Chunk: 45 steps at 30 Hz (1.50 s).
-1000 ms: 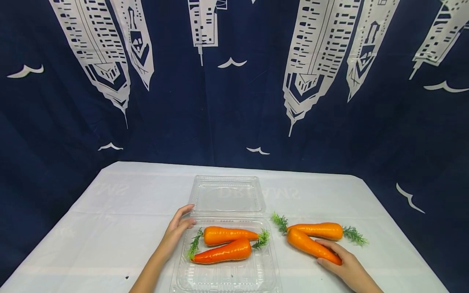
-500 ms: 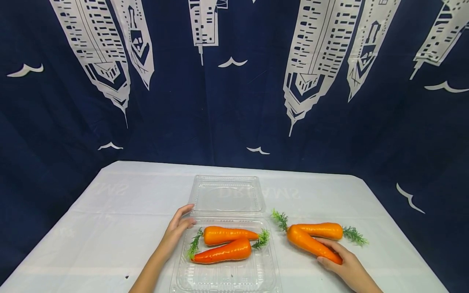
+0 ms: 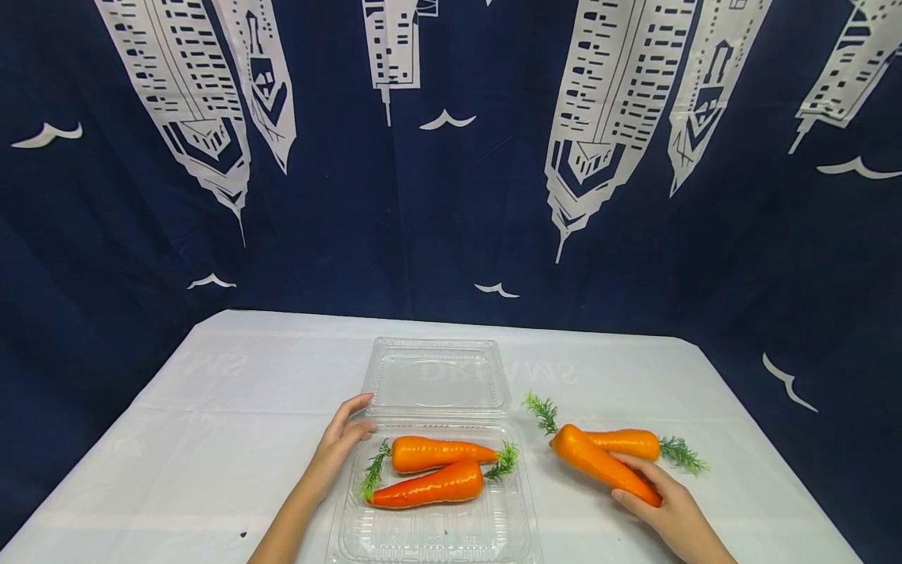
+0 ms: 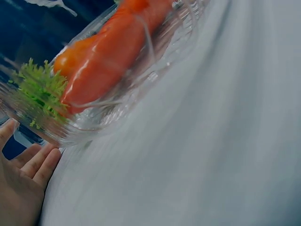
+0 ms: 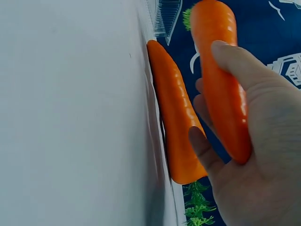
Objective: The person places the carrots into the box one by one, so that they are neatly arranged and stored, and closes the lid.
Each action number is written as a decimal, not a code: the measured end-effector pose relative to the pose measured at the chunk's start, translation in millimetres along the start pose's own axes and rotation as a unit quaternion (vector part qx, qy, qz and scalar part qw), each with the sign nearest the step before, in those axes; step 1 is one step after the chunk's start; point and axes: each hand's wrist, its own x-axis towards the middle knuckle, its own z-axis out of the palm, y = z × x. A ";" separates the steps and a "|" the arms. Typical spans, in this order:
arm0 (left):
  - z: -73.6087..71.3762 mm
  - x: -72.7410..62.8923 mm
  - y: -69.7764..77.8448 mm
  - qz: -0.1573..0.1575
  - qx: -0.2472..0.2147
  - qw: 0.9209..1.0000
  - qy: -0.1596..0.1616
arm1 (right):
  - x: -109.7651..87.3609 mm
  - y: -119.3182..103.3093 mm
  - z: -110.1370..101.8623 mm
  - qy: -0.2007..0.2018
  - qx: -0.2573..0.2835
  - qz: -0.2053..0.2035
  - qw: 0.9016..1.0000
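My right hand (image 3: 668, 500) grips an orange carrot (image 3: 597, 460) near its narrow tip, its green leafy end pointing away to the left. In the right wrist view, the held carrot (image 5: 218, 89) is raised off the table, with my thumb along it. Just behind it a second carrot (image 3: 637, 441) lies on the table. My left hand (image 3: 337, 445) touches the left edge of a clear plastic clamshell container (image 3: 437, 544), fingers fairly straight. Two carrots lie inside that container, an upper carrot (image 3: 437, 453) and a lower, redder carrot (image 3: 428, 487), their leafy ends facing opposite ways.
The container's clear lid (image 3: 437, 376) lies folded back on the far side. A white cloth (image 3: 197, 446) covers the table. Behind the table hangs a dark blue curtain (image 3: 451, 211) with white building prints.
My right hand has lifted its carrot slightly, and the leafy end has swung up and away, over the carrot behind it. My left hand and the container have stayed put.
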 end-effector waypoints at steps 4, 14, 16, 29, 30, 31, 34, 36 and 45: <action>0.2 0.0 0.6 0.000 0.003 1.000 0.001 | -0.8 -3.2 -1.0 0.016 0.012 0.001 1.000; 0.4 -0.1 1.0 -0.001 0.003 1.000 0.002 | -2.9 -17.0 -5.9 0.024 0.018 0.004 1.000; 0.4 -0.5 1.1 -0.002 0.003 1.000 0.002 | -3.5 -19.6 -6.9 0.023 0.017 0.004 1.000; 0.0 -1.0 1.7 -0.004 0.003 1.000 0.001 | -9.7 -37.8 -9.3 0.063 0.026 -0.049 0.996; 0.0 -0.9 1.6 -0.004 0.003 1.000 0.001 | -10.3 -39.5 -9.1 0.065 0.026 -0.051 0.996; 0.0 -0.7 1.4 -0.004 0.003 1.000 0.001 | -11.0 -41.3 -9.1 0.067 0.025 -0.054 0.996; -0.1 -0.7 1.0 -0.004 0.002 1.000 0.001 | -13.2 -46.6 -8.3 0.075 0.023 -0.063 0.995; -0.1 -0.8 0.9 -0.004 0.002 1.000 0.002 | -14.2 -49.6 -7.8 0.078 0.020 -0.068 0.994; 0.1 -0.7 0.7 -0.002 0.001 1.000 0.004 | -20.7 -66.0 -5.4 0.090 0.019 -0.101 0.991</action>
